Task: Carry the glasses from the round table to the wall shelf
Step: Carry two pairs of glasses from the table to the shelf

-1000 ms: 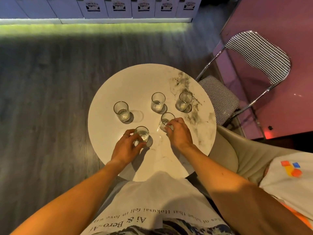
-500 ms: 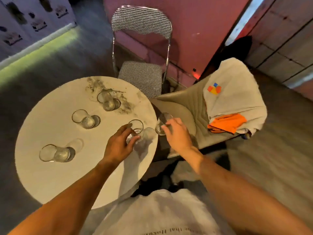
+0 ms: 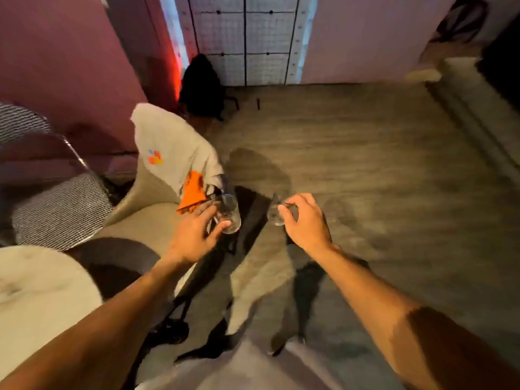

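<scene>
The round counter (image 3: 33, 299) edges into the lower left corner. Beyond it, over the wooden floor (image 3: 365, 170), both hands carry glasses from above: the left hand (image 3: 194, 235) grips a clear glass (image 3: 229, 213), the right hand (image 3: 306, 220) grips another glass (image 3: 277, 213). Blur hides any contents. Farther left, a beige chair (image 3: 146, 220) holds draped cloth (image 3: 171, 147).

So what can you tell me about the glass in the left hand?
The glass in the left hand is a short, clear tumbler with plain straight sides. It leans a little, open mouth towards the far wall. The left hand holds it from the side, fingers and thumb around it, in the air past the beige chair, above the wooden floor. Blur hides its contents.
</scene>
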